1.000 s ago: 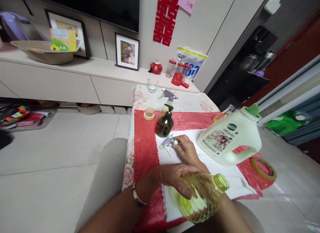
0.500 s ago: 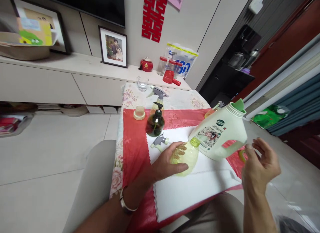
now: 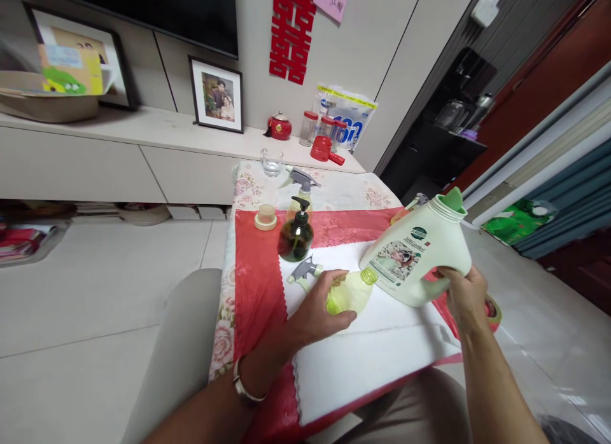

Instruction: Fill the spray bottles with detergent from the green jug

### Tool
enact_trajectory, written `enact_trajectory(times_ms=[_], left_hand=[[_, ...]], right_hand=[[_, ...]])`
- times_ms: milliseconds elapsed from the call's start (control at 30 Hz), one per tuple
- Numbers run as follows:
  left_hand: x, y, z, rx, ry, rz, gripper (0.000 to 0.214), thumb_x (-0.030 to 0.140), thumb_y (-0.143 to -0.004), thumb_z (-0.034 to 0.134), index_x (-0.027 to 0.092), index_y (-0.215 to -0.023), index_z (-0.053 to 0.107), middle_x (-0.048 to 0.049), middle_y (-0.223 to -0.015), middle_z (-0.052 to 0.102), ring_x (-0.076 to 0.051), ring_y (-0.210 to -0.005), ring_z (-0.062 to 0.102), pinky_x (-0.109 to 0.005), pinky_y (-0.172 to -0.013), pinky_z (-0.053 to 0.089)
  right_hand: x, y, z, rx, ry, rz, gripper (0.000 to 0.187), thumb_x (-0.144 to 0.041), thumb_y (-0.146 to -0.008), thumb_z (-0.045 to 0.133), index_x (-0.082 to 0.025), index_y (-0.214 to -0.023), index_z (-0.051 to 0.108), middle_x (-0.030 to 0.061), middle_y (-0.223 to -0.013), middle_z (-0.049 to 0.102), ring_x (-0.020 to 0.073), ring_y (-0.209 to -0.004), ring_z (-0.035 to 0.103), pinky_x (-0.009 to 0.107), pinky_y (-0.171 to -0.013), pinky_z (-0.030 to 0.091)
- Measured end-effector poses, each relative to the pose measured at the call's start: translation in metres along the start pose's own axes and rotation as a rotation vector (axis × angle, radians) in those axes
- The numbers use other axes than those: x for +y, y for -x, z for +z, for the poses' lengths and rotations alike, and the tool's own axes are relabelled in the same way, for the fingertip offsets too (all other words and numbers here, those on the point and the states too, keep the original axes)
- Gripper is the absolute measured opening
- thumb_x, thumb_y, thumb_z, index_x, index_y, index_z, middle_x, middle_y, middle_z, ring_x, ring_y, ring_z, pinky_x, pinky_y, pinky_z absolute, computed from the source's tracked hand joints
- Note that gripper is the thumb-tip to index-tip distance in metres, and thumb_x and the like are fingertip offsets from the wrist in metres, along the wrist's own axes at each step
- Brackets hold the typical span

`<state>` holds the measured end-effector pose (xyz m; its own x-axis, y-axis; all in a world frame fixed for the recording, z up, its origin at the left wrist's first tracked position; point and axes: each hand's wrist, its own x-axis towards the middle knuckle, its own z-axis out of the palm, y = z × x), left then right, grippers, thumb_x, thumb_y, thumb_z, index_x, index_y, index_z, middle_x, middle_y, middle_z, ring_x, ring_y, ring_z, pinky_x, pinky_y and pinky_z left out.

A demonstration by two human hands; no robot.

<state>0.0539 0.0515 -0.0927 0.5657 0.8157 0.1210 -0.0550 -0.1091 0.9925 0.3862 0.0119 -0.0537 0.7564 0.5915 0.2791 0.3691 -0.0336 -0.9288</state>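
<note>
My left hand (image 3: 319, 315) is wrapped round a translucent yellow-green spray bottle body (image 3: 357, 292), open at its neck and tilted a little to the right. My right hand (image 3: 465, 294) grips the handle of a large pale green detergent jug (image 3: 403, 256), which is uncapped and shows a green spout at its mouth. The jug stands close to the small bottle's neck, apart from it. A grey spray trigger head (image 3: 304, 270) lies beyond my left hand. Behind it stand a dark pump bottle (image 3: 296, 238) and a clear cap (image 3: 266, 217).
A white cloth (image 3: 353, 367) lies over a red cover on the table. Farther back are another spray bottle (image 3: 301, 179) and a glass cup (image 3: 272, 161). A roll of tape (image 3: 493, 312) is right of my right wrist. Red-lidded jars (image 3: 309, 127) stand on the cabinet.
My right hand has moved left from beside the jug and closed on its handle. The small bottle in my left hand has tipped slightly to the right.
</note>
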Motion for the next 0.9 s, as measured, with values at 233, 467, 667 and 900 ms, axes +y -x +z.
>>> enact_trajectory(times_ms=[233, 467, 667, 900], left_hand=[[0.001, -0.001, -0.001, 0.0, 0.042, -0.034, 0.069, 0.013, -0.067, 0.072, 0.021, -0.131, 0.049, -0.0125, -0.132, 0.059, -0.033, -0.126, 0.056, -0.051, -0.11, 0.043], [-0.002, -0.001, 0.0, 0.049, 0.082, -0.018, 0.069, 0.015, -0.067, 0.074, 0.021, -0.131, 0.05, -0.0122, -0.132, 0.059, -0.032, -0.126, 0.057, -0.051, -0.11, 0.043], [-0.007, -0.004, 0.002, 0.171, 0.063, 0.047, 0.066, 0.013, -0.068, 0.074, 0.021, -0.128, 0.05, -0.0118, -0.129, 0.059, -0.031, -0.125, 0.058, -0.051, -0.109, 0.045], [-0.008, -0.005, 0.003, 0.206, 0.027, 0.061, 0.066, 0.011, -0.067, 0.074, 0.02, -0.127, 0.049, -0.0122, -0.13, 0.058, -0.031, -0.124, 0.057, -0.051, -0.109, 0.045]], right_hand=[[-0.015, 0.007, 0.016, 0.141, 0.025, 0.007, 0.029, -0.038, -0.098, 0.062, -0.012, -0.11, 0.062, 0.0028, -0.095, 0.063, 0.0096, -0.076, 0.06, 0.024, -0.067, 0.055], [-0.059, 0.014, -0.007, 0.204, 0.064, -0.118, 0.024, -0.024, -0.075, 0.075, -0.012, -0.091, 0.062, -0.0039, -0.071, 0.055, 0.0074, -0.057, 0.051, 0.02, -0.053, 0.046], [-0.099, 0.017, -0.036, 0.261, 0.331, -0.256, 0.037, -0.029, -0.054, 0.066, -0.012, -0.086, 0.07, -0.0006, -0.069, 0.058, 0.0123, -0.059, 0.05, 0.025, -0.053, 0.04], [-0.131, 0.03, -0.056, 0.046, 0.695, -0.298, 0.05, -0.041, -0.048, 0.059, -0.019, -0.09, 0.076, 0.002, -0.072, 0.065, 0.0185, -0.068, 0.057, 0.027, -0.061, 0.04]])
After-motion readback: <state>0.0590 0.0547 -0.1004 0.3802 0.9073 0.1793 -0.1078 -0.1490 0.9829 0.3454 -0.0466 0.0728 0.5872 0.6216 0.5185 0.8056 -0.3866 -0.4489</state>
